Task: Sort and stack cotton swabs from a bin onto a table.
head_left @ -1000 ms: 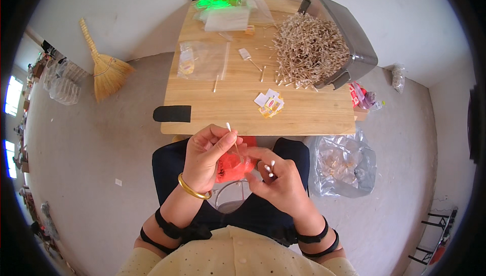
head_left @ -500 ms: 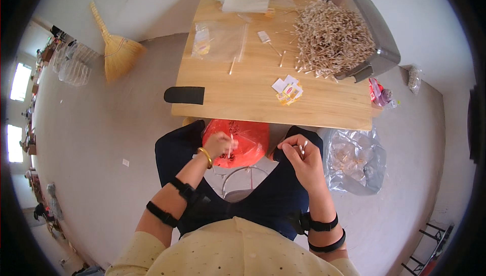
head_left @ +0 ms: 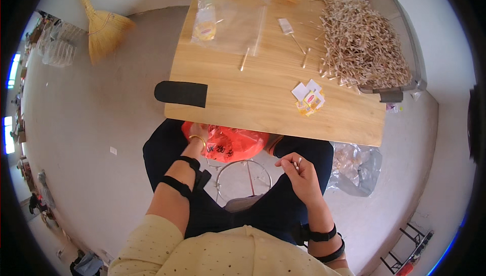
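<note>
Clock centre: middle of the tabletop [head_left: 238,94], with twelve toward the far edge.
Right hand [head_left: 302,177]: near six o'clock, just off the near edge, over the thigh; closed narrowly around a few cotton swabs [head_left: 297,161], with white tips poking out; too small to count surely.
Left hand [head_left: 198,132]: between seven and eight o'clock, below the near edge, at the left part of a red bag [head_left: 235,144]; partly hidden and blurred, so impossible to judge as wide, narrow or holding anything.
Swabs in the grip: probably almost weightless; fairly stiff along the stick yet easily snapped, soft and easily fuzzed at the tips; best pinched mid-stick, clear of the cotton.
Red bag: seven o'clock, between the knees; likely thin, limp and slippery; best taken by a gathered fold.
Swab heap [head_left: 362,43]: three o'clock, spilling from a grey bin [head_left: 391,96]; tangled at many angles, so apt to drag neighbours along; easiest at the fringe.
Loose swabs [head_left: 245,59]: nine and three o'clock, flat on the wood; likely to roll under a careless touch.
Cards [head_left: 310,98]: five o'clock, overlapping in a small pile; probably light and springy, best lifted by a corner.
Clear bag [head_left: 233,33]: ten o'clock, lying flat; likely slick and clinging.
</note>
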The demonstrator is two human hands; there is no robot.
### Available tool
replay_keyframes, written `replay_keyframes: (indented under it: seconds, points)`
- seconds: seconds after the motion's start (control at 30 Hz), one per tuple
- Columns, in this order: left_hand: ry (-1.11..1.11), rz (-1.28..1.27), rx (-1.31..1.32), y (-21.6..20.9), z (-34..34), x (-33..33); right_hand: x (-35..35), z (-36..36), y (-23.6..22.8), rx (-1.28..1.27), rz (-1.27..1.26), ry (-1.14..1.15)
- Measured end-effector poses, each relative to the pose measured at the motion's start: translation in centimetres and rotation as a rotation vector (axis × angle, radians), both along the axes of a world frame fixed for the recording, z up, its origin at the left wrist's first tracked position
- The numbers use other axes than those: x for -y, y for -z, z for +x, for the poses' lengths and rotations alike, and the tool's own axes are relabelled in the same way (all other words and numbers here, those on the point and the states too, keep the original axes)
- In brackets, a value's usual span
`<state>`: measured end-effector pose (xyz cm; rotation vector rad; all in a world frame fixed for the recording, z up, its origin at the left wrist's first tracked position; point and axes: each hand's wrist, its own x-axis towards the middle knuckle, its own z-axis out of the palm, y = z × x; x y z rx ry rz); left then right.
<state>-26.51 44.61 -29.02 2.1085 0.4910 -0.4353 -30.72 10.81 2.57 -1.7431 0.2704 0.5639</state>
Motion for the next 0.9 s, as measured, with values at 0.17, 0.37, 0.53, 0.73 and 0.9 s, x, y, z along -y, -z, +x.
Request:
replay_keyframes:
  seconds: [0.17, 0.37, 0.53, 0.73, 0.9]
  points:
    - [0.181, 0.375, -0.317, -2.8, -0.4, -1.1, -2.6, 1.4, 1.4, -0.007, 0.111, -0.014]
    - [0.212, -0.578, -0.294, -14.7, -2.3, 5.5, -2.0, 1.9, 1.4, -0.116, 0.43, 0.113]
    - [0.235, -0.864, -0.162, -30.7, -4.1, 10.5, -1.9, 1.4, -1.7, -0.272, 0.773, 0.18]
    - [0.399, -0.846, 0.028, -36.9, -4.7, 13.3, -1.6, 0.3, -7.2, 0.096, 0.638, 0.028]
    - [0.524, -0.804, 0.184, -39.3, -5.3, 15.1, -0.5, -1.2, -8.7, 0.534, 0.374, -0.146]
